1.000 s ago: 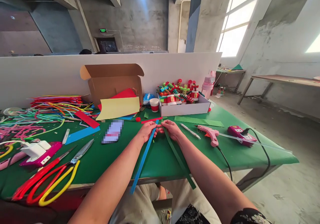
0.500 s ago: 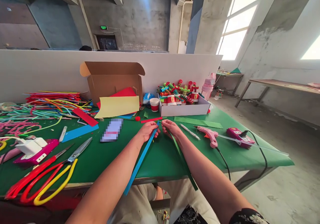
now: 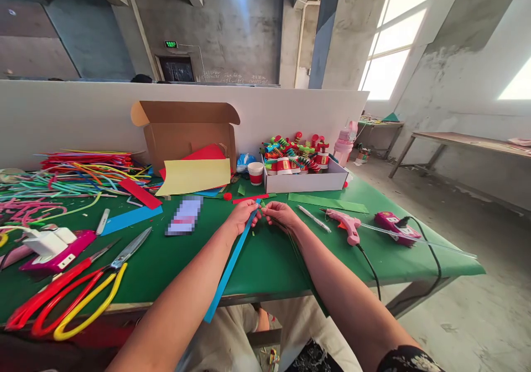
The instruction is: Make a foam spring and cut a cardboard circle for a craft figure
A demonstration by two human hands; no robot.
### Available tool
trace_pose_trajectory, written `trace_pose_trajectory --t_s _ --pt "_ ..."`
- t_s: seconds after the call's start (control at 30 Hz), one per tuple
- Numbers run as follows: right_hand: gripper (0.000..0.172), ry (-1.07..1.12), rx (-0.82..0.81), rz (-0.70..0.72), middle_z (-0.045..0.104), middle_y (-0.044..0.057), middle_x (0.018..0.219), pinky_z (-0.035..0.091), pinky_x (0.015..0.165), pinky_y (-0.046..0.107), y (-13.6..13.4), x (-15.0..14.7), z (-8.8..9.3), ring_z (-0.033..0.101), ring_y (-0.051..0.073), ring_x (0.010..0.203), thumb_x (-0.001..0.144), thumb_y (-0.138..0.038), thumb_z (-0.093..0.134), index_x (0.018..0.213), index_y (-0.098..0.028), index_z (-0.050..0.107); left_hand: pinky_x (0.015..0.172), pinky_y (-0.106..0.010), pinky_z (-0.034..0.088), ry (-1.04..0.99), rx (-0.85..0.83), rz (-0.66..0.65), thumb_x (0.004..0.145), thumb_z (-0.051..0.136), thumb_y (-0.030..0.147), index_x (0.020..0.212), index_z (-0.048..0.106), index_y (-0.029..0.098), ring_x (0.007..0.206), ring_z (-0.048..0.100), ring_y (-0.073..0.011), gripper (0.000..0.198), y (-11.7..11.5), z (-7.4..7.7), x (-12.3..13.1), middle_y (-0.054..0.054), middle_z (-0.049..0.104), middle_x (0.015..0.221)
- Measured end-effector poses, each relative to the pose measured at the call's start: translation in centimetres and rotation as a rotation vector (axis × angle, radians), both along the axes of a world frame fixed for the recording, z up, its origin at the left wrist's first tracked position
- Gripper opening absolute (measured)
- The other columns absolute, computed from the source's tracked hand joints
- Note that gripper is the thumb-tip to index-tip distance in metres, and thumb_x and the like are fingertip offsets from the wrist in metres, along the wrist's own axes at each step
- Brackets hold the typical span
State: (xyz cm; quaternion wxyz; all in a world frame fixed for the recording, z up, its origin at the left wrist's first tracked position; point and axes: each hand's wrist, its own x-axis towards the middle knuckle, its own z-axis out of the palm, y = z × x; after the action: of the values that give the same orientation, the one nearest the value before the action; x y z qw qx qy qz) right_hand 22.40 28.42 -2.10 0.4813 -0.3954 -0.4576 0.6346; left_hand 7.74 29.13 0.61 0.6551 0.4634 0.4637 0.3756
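Observation:
Over the middle of the green table my two hands meet, fingers closed. My left hand pinches a long blue paper strip near its upper end; the rest slants down past the table's front edge. My right hand grips a long green paper strip, seen nearly edge-on, which trails below my right forearm. The two strips come together at the fingertips, though how they join there is hidden. Just beyond my hands lies a narrow red paper strip.
Left are two pairs of scissors, a phone, a power strip and pipe cleaners. Behind stand a cardboard box, a paper cup and a white box of crafts. Right lie a pen and a pink glue gun.
My right hand has drawn slightly left, closer to my left fingertips. The green strip has turned more edge-on, and the blue strip's upper end now shows above my left fingers.

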Motion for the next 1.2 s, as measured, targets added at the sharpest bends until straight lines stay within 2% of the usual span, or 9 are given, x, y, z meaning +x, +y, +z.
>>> trace_pose_trajectory --t_s 0.17,0.43,0.63,0.8,1.0,1.2 --pt "0.043 0.005 0.011 -0.022 0.061 -0.005 0.054 0.036 0.041 0.017 -0.1 0.0 0.1 0.048 0.004 0.044 0.045 -0.037 0.09 0.059 -0.017 0.055 0.033 -0.015 0.032 0.03 0.051 -0.11 0.092 0.052 0.022 0.075 0.046 0.018 0.031 0.046 -0.0068 0.018 -0.3 0.1 0.1 0.005 0.055 0.047" --pt "0.042 0.012 0.009 -0.098 0.057 -0.006 0.049 0.033 0.039 0.018 0.2 0.0 0.0 0.044 0.004 0.041 0.047 -0.042 0.088 0.059 -0.017 0.057 0.036 -0.015 0.037 0.136 0.161 -0.213 0.091 0.053 0.026 0.081 0.046 0.019 0.035 0.05 -0.0081 0.013 -0.6 0.2 0.0 0.004 0.058 0.049" --pt "0.043 -0.019 0.057 -0.1 0.056 -0.007 0.048 0.031 0.037 0.019 0.3 0.1 -0.1 0.043 0.005 0.039 0.047 -0.041 0.088 0.061 -0.018 0.053 0.036 -0.015 0.035 0.202 0.176 -0.207 0.091 0.048 0.023 0.083 0.045 0.02 0.034 0.047 -0.0076 0.009 -1.1 0.7 0.0 0.006 0.055 0.048" --pt "0.046 -0.079 0.079 -0.107 0.055 -0.007 0.045 0.03 0.036 0.02 0.5 0.2 -0.2 0.042 0.006 0.036 0.046 -0.042 0.088 0.059 -0.019 0.051 0.039 -0.017 0.041 0.17 0.183 -0.259 0.093 0.041 0.018 0.085 0.044 0.02 0.039 0.051 -0.0085 0.009 -1.0 0.3 0.0 0.004 0.058 0.054" --pt "0.044 -0.061 0.128 -0.122 0.056 -0.007 0.047 0.033 0.038 0.02 0.5 0.1 -0.7 0.045 0.007 0.038 0.052 -0.045 0.084 0.067 -0.02 0.051 0.043 -0.018 0.044 0.103 0.16 -0.243 0.091 0.048 0.016 0.083 0.044 0.019 0.042 0.055 -0.0091 0.009 -0.4 -0.3 0.2 0.003 0.059 0.055" --pt "0.046 -0.179 0.144 -0.164 0.055 -0.007 0.046 0.03 0.038 0.021 0.3 -0.2 -0.7 0.041 0.007 0.037 0.05 -0.052 0.081 0.062 -0.022 0.048 0.039 -0.015 0.039 0.042 0.082 -0.163 0.089 0.049 0.016 0.079 0.045 0.019 0.038 0.051 -0.0073 0.011 0.0 -0.7 0.3 0.004 0.057 0.053"
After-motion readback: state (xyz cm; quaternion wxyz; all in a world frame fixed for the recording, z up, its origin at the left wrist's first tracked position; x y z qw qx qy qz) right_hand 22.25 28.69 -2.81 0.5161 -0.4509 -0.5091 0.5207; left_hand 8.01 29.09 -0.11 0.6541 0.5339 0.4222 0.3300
